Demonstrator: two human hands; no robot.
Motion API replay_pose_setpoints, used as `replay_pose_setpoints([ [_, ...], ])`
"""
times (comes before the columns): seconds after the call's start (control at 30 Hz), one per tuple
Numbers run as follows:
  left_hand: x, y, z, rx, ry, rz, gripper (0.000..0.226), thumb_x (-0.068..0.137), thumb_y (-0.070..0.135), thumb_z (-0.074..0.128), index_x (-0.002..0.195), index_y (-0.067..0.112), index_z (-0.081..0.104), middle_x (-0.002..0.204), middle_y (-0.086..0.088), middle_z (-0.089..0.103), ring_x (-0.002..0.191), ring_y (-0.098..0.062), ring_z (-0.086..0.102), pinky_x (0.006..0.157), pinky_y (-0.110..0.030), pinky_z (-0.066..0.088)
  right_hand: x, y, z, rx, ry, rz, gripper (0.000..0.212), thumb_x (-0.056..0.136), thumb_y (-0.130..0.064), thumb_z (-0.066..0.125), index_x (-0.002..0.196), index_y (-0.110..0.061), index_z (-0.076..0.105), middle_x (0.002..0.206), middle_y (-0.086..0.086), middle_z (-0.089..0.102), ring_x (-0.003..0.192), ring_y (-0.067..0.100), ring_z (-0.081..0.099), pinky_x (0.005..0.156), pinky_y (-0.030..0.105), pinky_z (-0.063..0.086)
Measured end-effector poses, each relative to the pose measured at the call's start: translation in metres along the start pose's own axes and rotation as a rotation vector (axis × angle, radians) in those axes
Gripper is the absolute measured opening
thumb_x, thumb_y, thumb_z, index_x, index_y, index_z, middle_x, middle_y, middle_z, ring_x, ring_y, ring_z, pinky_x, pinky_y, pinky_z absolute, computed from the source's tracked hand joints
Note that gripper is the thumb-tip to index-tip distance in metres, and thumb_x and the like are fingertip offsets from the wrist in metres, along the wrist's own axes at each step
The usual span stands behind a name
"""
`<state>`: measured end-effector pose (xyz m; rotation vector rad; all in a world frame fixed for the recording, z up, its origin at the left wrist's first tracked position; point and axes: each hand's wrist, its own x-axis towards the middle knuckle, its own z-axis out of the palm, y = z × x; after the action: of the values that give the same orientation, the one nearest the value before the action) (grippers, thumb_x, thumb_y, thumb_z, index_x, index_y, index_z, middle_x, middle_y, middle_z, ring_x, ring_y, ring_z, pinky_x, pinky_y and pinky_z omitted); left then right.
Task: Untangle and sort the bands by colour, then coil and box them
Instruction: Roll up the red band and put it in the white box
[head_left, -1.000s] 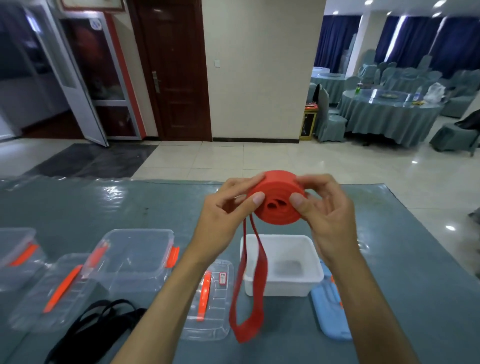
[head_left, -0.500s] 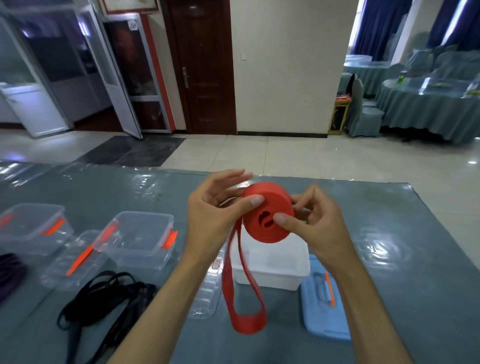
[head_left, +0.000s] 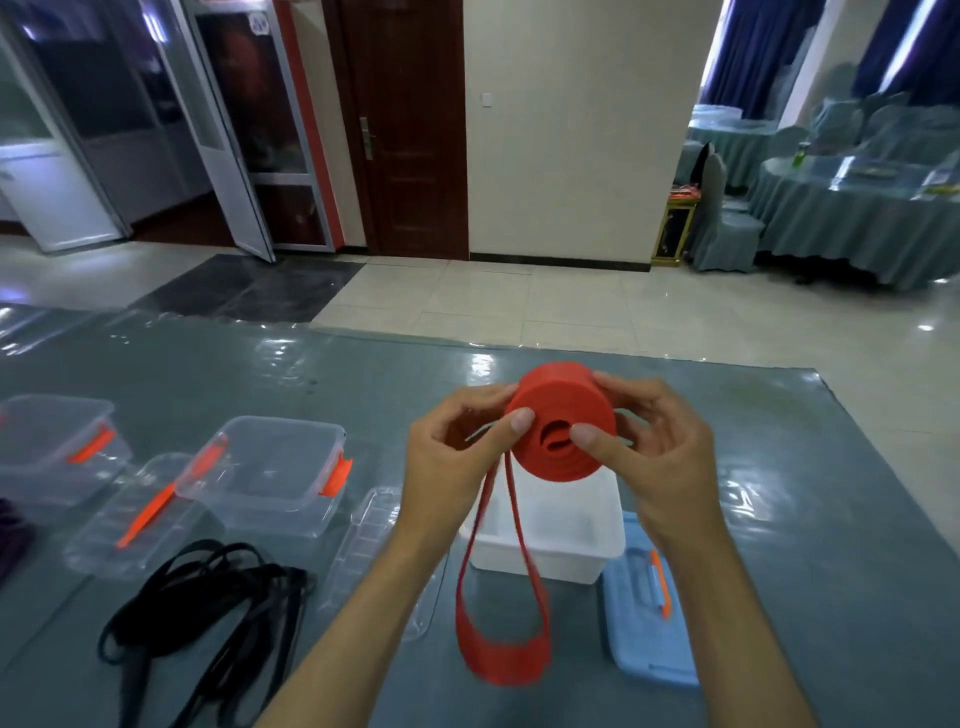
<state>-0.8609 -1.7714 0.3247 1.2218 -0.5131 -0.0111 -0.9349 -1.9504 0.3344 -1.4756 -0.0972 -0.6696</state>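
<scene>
The loose loop hangs shorter than before; my left hand (head_left: 457, 457) and right hand (head_left: 654, 457) pinch the red band (head_left: 563, 423) coil, lettering perhaps too blurred.

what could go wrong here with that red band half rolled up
1. The wide red rubber band is coiled only partway. A long loose loop hangs below the left hand and the right hand. If either thumb slips, the springy coil may unwind.
2. The swinging loop could snag the rim of the open white plastic box beneath it.
3. Untidy winding might leave a coil too bulky for that box.
</scene>
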Motion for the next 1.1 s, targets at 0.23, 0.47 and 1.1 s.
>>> replay_pose_setpoints([
  [0.23, 0.027, -0.017, -0.034, -0.012, 0.001, -0.04, 0.028, 0.075, 0.029, 0.091, 0.099, 0.016, 0.084, 0.106, -0.006, 0.082, 0.102, -0.023, 0.078, 0.085, -0.026, 0.06, -0.003, 0.023, 0.031, -0.125, -0.005, 0.123, 0.054, 0.071, -0.035, 0.092, 0.113, -0.039, 0.058, 0.109, 0.002, 0.078, 0.096, 0.021, 0.077, 0.078, 0.029, 0.062],
  [0.47, 0.026, -0.03, -0.059, -0.042, -0.178, -0.06, 0.054, 0.079, 0.038, 0.091, 0.13, 0.031, 0.073, 0.118, -0.004, 0.078, 0.11, -0.022, 0.075, 0.092, -0.027, 0.058, -0.014, 0.038, 0.049, -0.045, 0.137, 0.069, 0.049, 0.069, -0.026, 0.092, 0.108, -0.026, 0.062, 0.109, 0.006, 0.077, 0.101, 0.023, 0.076, 0.082, 0.03, 0.062],
  [1.1, 0.019, -0.018, -0.079, -0.051, -0.221, -0.086, 0.029, 0.083, 0.031, 0.083, 0.112, 0.026, 0.08, 0.115, -0.005, 0.079, 0.111, -0.021, 0.075, 0.091, -0.025, 0.058, -0.021, 0.038, 0.061, -0.069, 0.109, 0.034, 0.044, 0.071, -0.03, 0.093, 0.107, -0.034, 0.069, 0.108, 0.003, 0.074, 0.101, 0.027, 0.076, 0.089, 0.045, 0.063],
])
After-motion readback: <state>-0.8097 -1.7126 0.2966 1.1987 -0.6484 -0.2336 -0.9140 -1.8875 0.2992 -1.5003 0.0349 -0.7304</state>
